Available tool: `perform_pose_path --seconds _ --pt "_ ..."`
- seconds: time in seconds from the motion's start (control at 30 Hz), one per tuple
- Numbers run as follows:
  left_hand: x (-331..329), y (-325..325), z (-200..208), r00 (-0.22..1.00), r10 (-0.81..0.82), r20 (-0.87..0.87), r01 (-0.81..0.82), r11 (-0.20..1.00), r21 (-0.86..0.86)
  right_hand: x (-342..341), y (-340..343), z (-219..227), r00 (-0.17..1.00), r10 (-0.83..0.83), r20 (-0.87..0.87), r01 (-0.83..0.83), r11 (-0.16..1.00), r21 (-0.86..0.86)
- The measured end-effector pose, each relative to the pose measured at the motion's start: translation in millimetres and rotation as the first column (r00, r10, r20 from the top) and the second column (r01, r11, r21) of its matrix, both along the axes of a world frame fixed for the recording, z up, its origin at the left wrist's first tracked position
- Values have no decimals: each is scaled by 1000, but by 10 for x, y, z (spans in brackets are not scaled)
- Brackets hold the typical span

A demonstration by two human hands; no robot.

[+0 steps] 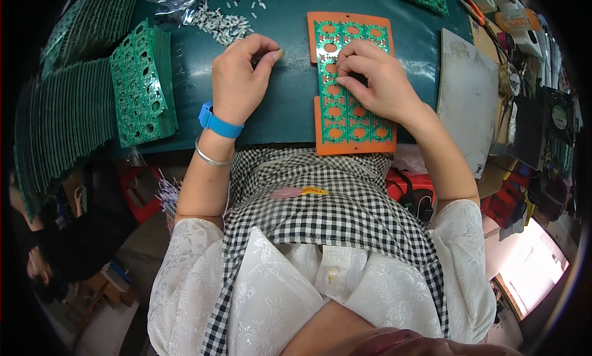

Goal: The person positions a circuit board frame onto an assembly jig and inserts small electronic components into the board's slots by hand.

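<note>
My left hand hovers over the table just in front of a pile of small white parts. Its thumb and forefinger are pinched together, and whatever may be between them is too small to name. On the right, an orange holder plate lies near the table's front edge, bearing a green circuit board panel with rows of round cutouts. Over the panel's middle is my right hand, fingers curled and closed at its surface. That hand covers part of the panel, and anything in its fingertips is hidden.
Stacks of green circuit board panels stand on the left. A clear plastic bag lies beside the white parts. To the right are a grey board, orange-handled pliers and tape rolls. Another person is at the lower left.
</note>
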State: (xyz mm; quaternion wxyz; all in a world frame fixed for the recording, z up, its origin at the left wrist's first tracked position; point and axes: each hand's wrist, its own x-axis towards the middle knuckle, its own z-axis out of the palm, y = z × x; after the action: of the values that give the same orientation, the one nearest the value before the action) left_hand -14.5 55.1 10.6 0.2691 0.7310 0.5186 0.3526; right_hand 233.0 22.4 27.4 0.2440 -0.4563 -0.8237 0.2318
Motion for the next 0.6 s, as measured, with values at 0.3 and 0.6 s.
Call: perform_pose_path --seconds 0.3,0.6 --pt "172 -190 105 959 -69 274 83 996 -40 -43 10 65 998 32 47 -38 989 145" --pt "322 -447 136 876 -83 474 139 987 -84 -176 -39 224 948 -5 -319 -2 1000 -21"
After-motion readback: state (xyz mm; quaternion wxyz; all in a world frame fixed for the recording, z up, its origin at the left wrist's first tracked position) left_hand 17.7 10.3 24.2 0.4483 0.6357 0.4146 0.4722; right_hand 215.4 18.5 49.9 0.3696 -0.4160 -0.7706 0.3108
